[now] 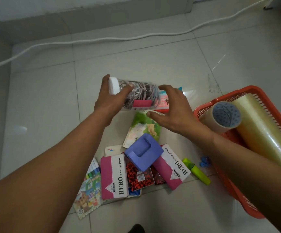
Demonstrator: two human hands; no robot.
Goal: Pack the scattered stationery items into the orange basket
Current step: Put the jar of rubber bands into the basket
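I'm gripping this clear plastic white-lidded jar of rubber bands (140, 93) in my left hand (109, 102), right hand (171, 113) hovering beside it, fingers spread.

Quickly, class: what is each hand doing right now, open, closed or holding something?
Left hand: grips the clear jar of elastic bands.
Right hand: open, fingers spread by the jar, holding nothing.

Left hand (109, 101) gripping jar (141, 93), right hand (173, 111) hovering, orange basket (223, 98)

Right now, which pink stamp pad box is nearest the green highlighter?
The tilted box on the right, beside the highlighter; the other box lies left, by the colour pens.
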